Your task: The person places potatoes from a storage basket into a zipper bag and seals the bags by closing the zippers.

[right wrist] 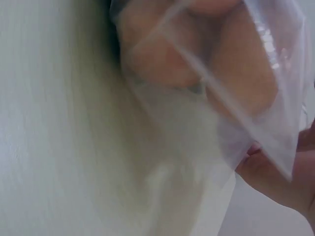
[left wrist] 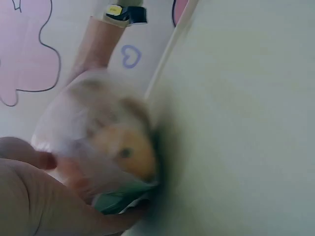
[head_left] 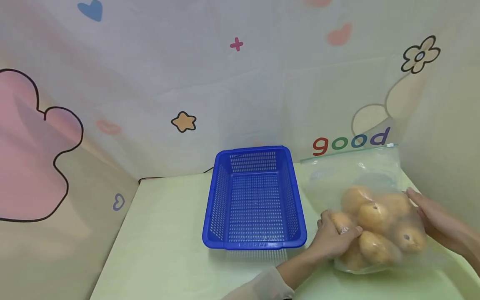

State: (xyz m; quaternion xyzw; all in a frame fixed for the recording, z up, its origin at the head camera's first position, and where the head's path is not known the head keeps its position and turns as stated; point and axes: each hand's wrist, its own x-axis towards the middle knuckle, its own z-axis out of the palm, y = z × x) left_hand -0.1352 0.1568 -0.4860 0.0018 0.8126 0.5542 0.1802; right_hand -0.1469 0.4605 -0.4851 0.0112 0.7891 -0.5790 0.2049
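Observation:
A clear zip bag (head_left: 337, 175) with several yellow-brown pears (head_left: 376, 216) in it stands at the right of the table, its green zip strip at the top. At its left side my left hand (head_left: 331, 241) grips the bag, thumb over the front. My right hand (head_left: 438, 221) holds the opposite side, its fingers partly hidden behind the plastic. In the left wrist view, the left hand (left wrist: 54, 196) holds the bag by a pear (left wrist: 125, 150) with a dark end. The right wrist view has the right hand (right wrist: 283, 179) against the plastic.
A blue plastic basket (head_left: 255, 246) with slotted walls stands left of the bag, nothing in it. The pale green table (head_left: 161, 241) meets a printed cloth wall (head_left: 240, 96) at the back and sides.

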